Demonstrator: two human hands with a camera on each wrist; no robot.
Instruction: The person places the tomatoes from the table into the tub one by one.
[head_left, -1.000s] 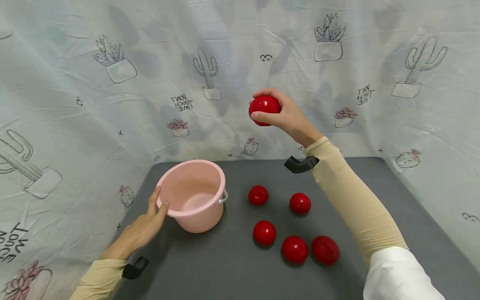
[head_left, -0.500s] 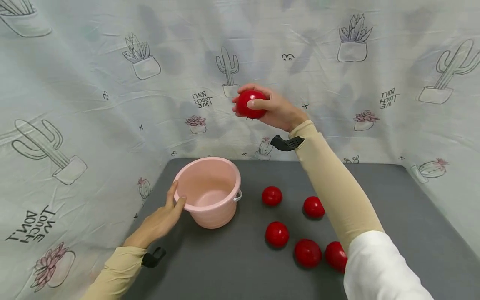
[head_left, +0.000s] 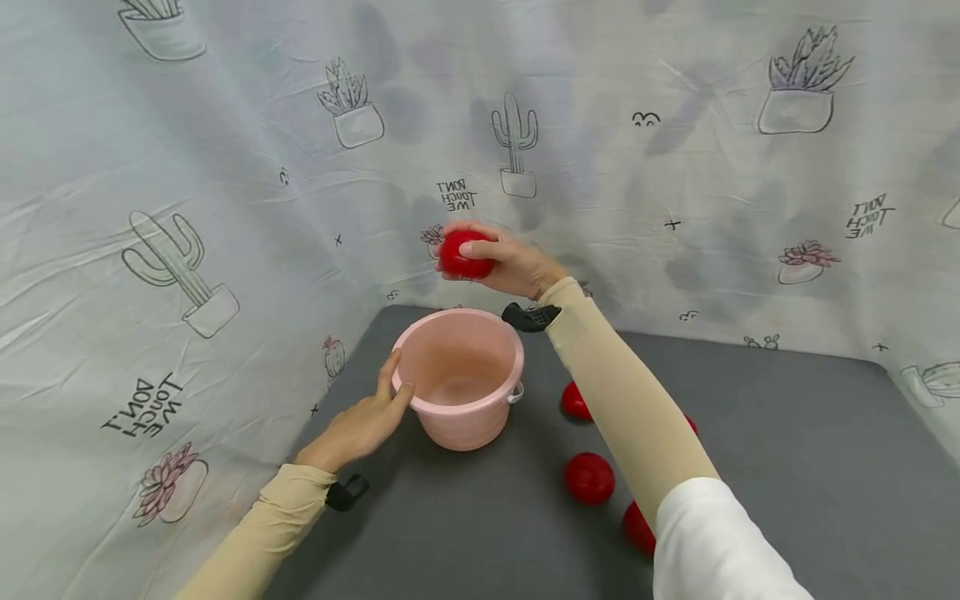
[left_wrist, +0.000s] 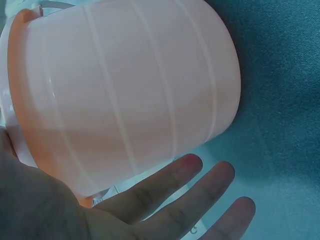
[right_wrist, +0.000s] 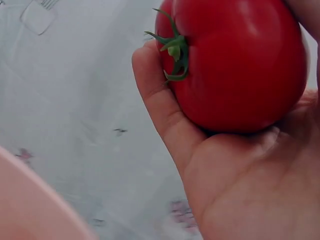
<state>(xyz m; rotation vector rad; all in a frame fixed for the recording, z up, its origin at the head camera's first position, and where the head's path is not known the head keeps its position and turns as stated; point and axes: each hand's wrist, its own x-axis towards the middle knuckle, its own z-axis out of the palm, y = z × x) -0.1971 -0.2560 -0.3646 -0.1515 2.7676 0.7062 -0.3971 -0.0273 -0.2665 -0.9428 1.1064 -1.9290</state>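
Observation:
High over the back of the table, my right hand point(head_left: 513, 262) grips a red tomato point(head_left: 465, 254). The right wrist view shows its green stem point(right_wrist: 174, 52), with fingers curled under and around the fruit. The tomato is above and behind the rim of a pink bucket point(head_left: 461, 429), which stands upright on the table. My left hand point(head_left: 363, 429) holds the near-left rim of the bucket by thumb and forefinger. In the left wrist view, the other fingers point(left_wrist: 175, 210) stretch out loosely beside the bucket wall.
Several more red tomatoes, one of them point(head_left: 589, 479) in full sight, lie on the grey table point(head_left: 787, 467) right of the bucket. My right arm partly covers the others. A printed curtain point(head_left: 600, 167) hangs behind and at the left. A small white handle point(head_left: 516, 393) sits on the bucket's right side.
My right hand has carried the tomato leftward toward the bucket, and over the last half second lower. The head view has turned to the right. The left hand stays at the rim.

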